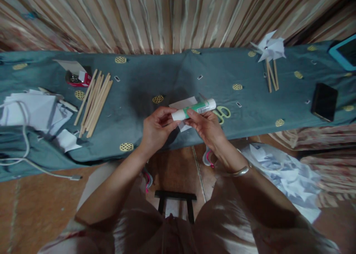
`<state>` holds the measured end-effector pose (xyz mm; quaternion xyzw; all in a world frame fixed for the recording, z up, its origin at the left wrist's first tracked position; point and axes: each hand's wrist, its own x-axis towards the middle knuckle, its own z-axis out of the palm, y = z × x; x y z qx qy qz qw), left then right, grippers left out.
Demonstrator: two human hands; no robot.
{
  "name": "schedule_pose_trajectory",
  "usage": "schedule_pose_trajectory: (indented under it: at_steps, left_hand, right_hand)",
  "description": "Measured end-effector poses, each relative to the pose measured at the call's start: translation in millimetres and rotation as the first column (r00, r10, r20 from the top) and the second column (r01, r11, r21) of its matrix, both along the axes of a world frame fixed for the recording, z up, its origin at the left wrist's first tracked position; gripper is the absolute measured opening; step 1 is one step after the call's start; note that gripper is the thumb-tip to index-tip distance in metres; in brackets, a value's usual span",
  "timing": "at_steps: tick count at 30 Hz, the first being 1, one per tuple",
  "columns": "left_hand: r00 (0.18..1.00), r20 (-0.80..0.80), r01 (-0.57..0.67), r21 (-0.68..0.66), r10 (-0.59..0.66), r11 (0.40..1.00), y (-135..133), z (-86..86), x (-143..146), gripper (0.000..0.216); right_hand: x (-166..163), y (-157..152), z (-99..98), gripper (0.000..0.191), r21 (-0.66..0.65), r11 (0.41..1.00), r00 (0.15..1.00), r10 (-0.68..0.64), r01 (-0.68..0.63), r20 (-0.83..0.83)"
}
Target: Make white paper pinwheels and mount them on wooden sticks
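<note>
Over the worktop, a glue stick, likely light and hard, is pinched by the left hand and right hand, and best held round its middle.

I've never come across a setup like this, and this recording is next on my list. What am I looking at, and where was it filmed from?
There is no machine here, only a person's bare hands. The single picture comes from a camera worn on the head, looking forward and down. The left hand and right hand both hold a white-and-green tube, apparently a glue stick, above a piece of white paper. On the green tablecloth, green-handled scissors lie near the right hand. Wooden sticks and a paper stack lie to the left; a paper pinwheel and a dark phone-like object to the right.
</note>
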<state>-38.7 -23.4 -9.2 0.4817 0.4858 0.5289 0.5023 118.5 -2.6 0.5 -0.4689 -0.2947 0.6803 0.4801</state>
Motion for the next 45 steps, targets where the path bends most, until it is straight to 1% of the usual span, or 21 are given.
schedule_pose_trajectory:
  at_steps: [5, 7, 9, 12, 15, 17, 19, 21, 23, 24, 26, 28, 29, 31, 32, 33, 35, 36, 38, 42, 45]
  left_hand:
    - [0.995, -0.096, 0.024, 0.061, -0.018, 0.998, -2, -0.3, -5, 0.031]
    - [0.989, -0.146, 0.034, 0.088, -0.021, 0.996, -3, -0.9, -6, 0.032]
    - [0.985, -0.174, 0.029, 0.083, -0.014, 0.996, -3, -1.2, -6, 0.033]
    - [0.987, -0.161, 0.0, 0.043, 0.007, 0.999, -1, -0.7, -11, 0.033]
    - [0.973, -0.208, -0.088, 0.049, 0.096, 0.995, 7, 0.0, -28, 0.031]
    - [0.925, -0.312, -0.196, 0.103, 0.219, 0.975, 14, -0.9, -47, 0.027]
    - [0.844, -0.436, -0.276, 0.148, 0.313, 0.95, 19, -3.7, -68, 0.026]
    - [0.763, -0.528, -0.327, 0.18, 0.372, 0.928, 24, -7.8, -88, 0.027]
    - [0.698, -0.607, -0.337, 0.189, 0.38, 0.922, 26, -11.3, -102, 0.031]
    - [0.671, -0.643, -0.319, 0.199, 0.369, 0.927, 27, -12.1, -106, 0.032]
    - [0.584, -0.711, -0.235, 0.313, 0.391, 0.92, 26, -10.9, -107, 0.038]
    - [0.498, -0.734, -0.095, 0.483, 0.461, 0.871, 22, -7.2, -97, 0.054]
    - [0.496, -0.735, -0.002, 0.531, 0.462, 0.847, 19, -5.4, -88, 0.058]
    - [0.531, -0.754, 0.167, 0.54, 0.387, 0.825, 10, -3.8, -66, 0.05]
    - [0.547, -0.773, 0.278, 0.528, 0.32, 0.802, 5, -4.4, -53, 0.046]
    - [0.558, -0.787, 0.354, 0.514, 0.265, 0.782, 1, -5.9, -41, 0.043]
    - [0.554, -0.816, 0.451, 0.459, 0.164, 0.765, -7, -10.5, -21, 0.036]
    - [0.544, -0.83, 0.486, 0.433, 0.125, 0.759, -9, -13.0, -14, 0.035]
    - [0.544, -0.831, 0.501, 0.433, 0.117, 0.75, -9, -16.9, -5, 0.031]
    - [0.513, -0.848, 0.509, 0.425, 0.132, 0.749, -2, -17.8, -2, 0.021]
    - [0.489, -0.859, 0.527, 0.43, 0.152, 0.733, 1, -15.1, -1, 0.016]
  right_hand:
    - [-6, -1, 0.9, 0.028, -0.026, 1.0, 1.0, -0.006, 0.005, -0.017]
    - [-9, -2, 2.2, 0.03, -0.021, 1.0, 1.0, 0.01, -0.01, 0.019]
    - [-14, -3, 3.3, 0.032, -0.016, 0.999, 0.997, 0.041, -0.04, 0.07]
    - [-18, -4, 4.0, 0.036, -0.018, 0.995, 0.988, 0.095, -0.094, 0.122]
    - [-14, -3, 2.1, 0.038, 0.044, 0.991, 0.976, 0.114, -0.124, 0.188]
    - [-6, 0, -0.3, 0.035, 0.145, 0.981, 0.954, 0.083, -0.129, 0.288]
    - [6, 3, -2.0, 0.029, 0.26, 0.955, 0.908, 0.022, -0.143, 0.418]
    - [20, 5, -2.1, 0.022, 0.345, 0.92, 0.836, -0.04, -0.183, 0.548]
    - [32, 6, -0.8, 0.017, 0.401, 0.881, 0.72, -0.106, -0.252, 0.686]
    - [37, 6, -0.1, 0.016, 0.422, 0.856, 0.651, -0.142, -0.297, 0.745]
    - [45, 5, 0.5, 0.017, 0.447, 0.796, 0.519, -0.2, -0.409, 0.831]
    - [50, 2, -0.6, 0.021, 0.449, 0.723, 0.421, -0.238, -0.525, 0.875]
    - [52, 0, -1.7, 0.023, 0.445, 0.689, 0.387, -0.252, -0.572, 0.887]
    - [53, -4, -4.0, 0.024, 0.433, 0.636, 0.333, -0.278, -0.639, 0.901]
    - [54, -6, -5.1, 0.024, 0.426, 0.616, 0.314, -0.287, -0.662, 0.905]
    - [54, -8, -5.9, 0.024, 0.42, 0.601, 0.299, -0.295, -0.68, 0.907]
    - [54, -11, -6.9, 0.024, 0.407, 0.58, 0.278, -0.301, -0.706, 0.912]
    - [54, -12, -7.2, 0.025, 0.403, 0.574, 0.273, -0.302, -0.713, 0.913]
    - [55, -13, -7.7, 0.025, 0.402, 0.57, 0.269, -0.306, -0.717, 0.913]
    - [57, -14, -7.8, 0.026, 0.39, 0.563, 0.259, -0.301, -0.728, 0.918]
    - [56, -15, -6.5, 0.025, 0.379, 0.56, 0.25, -0.296, -0.737, 0.922]
